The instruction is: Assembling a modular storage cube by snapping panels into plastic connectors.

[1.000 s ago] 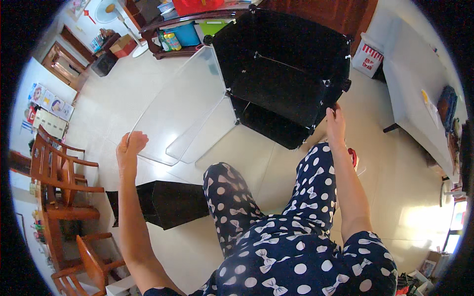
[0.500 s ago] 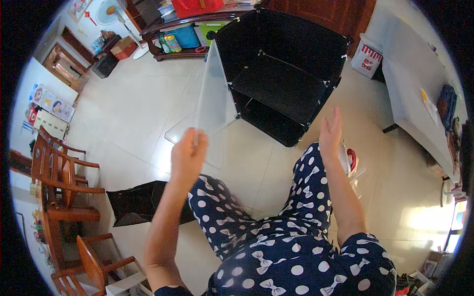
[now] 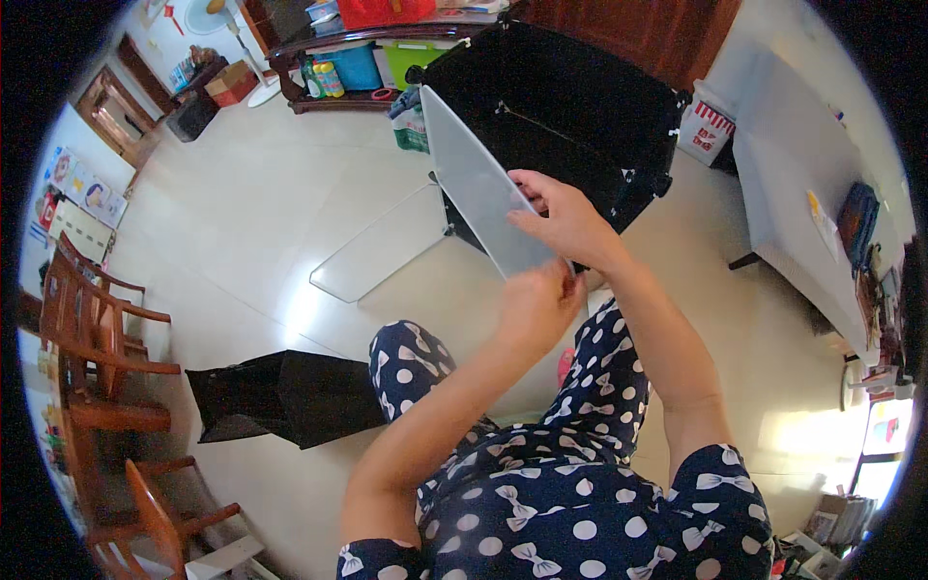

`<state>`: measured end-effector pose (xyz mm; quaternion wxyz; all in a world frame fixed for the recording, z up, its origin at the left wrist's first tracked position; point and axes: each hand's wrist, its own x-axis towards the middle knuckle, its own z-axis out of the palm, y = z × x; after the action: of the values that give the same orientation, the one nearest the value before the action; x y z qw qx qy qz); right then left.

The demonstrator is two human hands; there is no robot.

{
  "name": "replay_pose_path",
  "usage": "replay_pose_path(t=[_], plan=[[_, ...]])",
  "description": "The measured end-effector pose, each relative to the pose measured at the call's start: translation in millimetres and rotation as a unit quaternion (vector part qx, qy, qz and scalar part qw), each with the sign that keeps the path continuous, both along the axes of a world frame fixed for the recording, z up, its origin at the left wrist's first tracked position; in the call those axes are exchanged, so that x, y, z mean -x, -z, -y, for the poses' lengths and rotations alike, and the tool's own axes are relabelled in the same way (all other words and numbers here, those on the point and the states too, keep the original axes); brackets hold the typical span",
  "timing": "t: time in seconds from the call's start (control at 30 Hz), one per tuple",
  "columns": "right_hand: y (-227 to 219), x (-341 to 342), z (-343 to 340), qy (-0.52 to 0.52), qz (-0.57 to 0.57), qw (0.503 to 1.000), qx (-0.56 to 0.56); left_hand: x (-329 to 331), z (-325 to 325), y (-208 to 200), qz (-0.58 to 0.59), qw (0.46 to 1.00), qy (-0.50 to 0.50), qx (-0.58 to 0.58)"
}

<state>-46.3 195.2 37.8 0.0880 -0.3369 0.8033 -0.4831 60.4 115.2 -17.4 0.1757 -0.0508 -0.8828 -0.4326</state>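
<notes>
- At the far left edge we see wooden chairs [image 3: 97,329] lined along the wall, well apart from the work.
- Near us on the left floor lies a stack of black panels [image 3: 280,396], flat and within reach, apparently set aside as spare parts.
- Farther off, a second translucent panel [image 3: 382,246] lies flat on the pale tiled floor [image 3: 242,213], just left of the cube frame.
- Our left hand [image 3: 536,309] is closed around the near lower edge of the translucent white panel [image 3: 478,193], pinching it from below so the sheet stays tilted up off the floor.
- The panel rises from our hands toward the far left, its far corner over the cube's left side; it is held in the air, not yet seated.
- Our right hand [image 3: 565,222] grips the panel's right edge, fingers wrapped over the face, steadying it against twisting.
- Behind it stands the black cube shelf frame [image 3: 570,116], open side toward us, right where the panel would line up.
- At far right a grey table [image 3: 802,193] stands clear of all this.
</notes>
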Motion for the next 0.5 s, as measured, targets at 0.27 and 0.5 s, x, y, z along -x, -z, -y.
replay_pose_path(t=[0.27,0.5], plan=[[5,57,-38,0.109,-0.166,0.959,-0.202,23,40,47,-0.025,0.99,0.121,-0.062],[-8,75,-97,0.175,-0.17,0.952,-0.186,7,224,109,0.045,0.969,-0.162,0.182]])
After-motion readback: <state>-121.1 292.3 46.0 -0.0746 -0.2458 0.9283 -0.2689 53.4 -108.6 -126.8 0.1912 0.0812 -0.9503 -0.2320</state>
